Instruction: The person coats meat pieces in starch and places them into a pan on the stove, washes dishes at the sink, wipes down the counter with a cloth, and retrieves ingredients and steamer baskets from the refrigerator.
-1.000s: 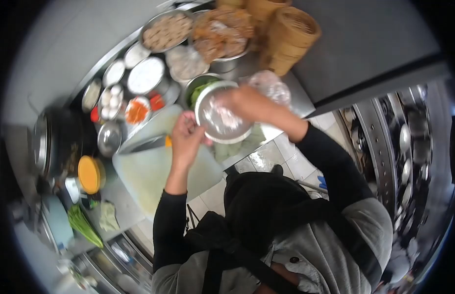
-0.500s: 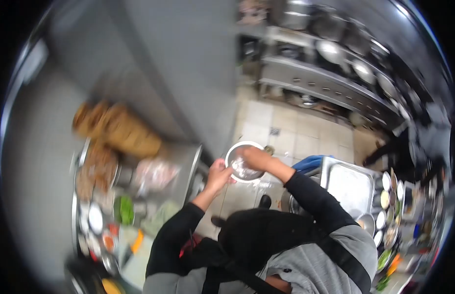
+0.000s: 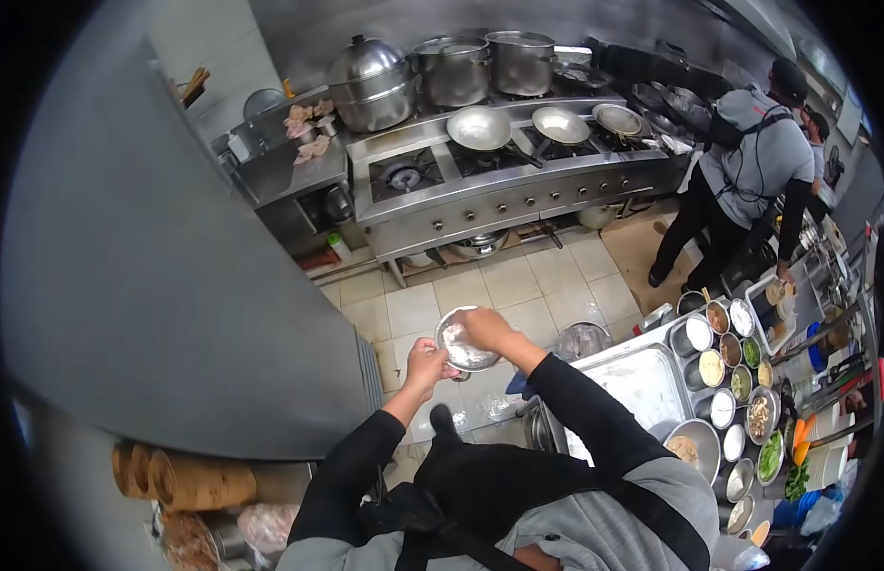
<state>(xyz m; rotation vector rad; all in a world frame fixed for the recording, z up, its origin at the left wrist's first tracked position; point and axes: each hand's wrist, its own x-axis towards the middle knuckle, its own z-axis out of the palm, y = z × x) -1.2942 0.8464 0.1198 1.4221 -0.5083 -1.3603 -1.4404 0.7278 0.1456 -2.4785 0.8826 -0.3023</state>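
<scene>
In front of my body, a small round metal bowl (image 3: pixel 467 359) is held up over the floor tiles. My left hand (image 3: pixel 428 367) grips its left rim, thumb on the edge and fingers under the side. Inside the bowl lies a white, floury content (image 3: pixel 454 339). My right hand (image 3: pixel 486 330) reaches over the far rim with its fingers curled down into the bowl. What those fingertips hold is hidden.
A large tray (image 3: pixel 632 385) dusted white stands on the right counter, beside several ingredient tubs (image 3: pixel 711 368). A stove (image 3: pixel 518 205) with pots and pans runs across the back. A co-worker (image 3: pixel 751 176) stands at right. A tall grey cabinet (image 3: pixel 175 285) rises at left; bamboo steamers (image 3: pixel 199 479) sit below it.
My view has swung right, bringing the stove and co-worker closer to the middle. The bowl stays in my left hand, and my right hand remains inside it.
</scene>
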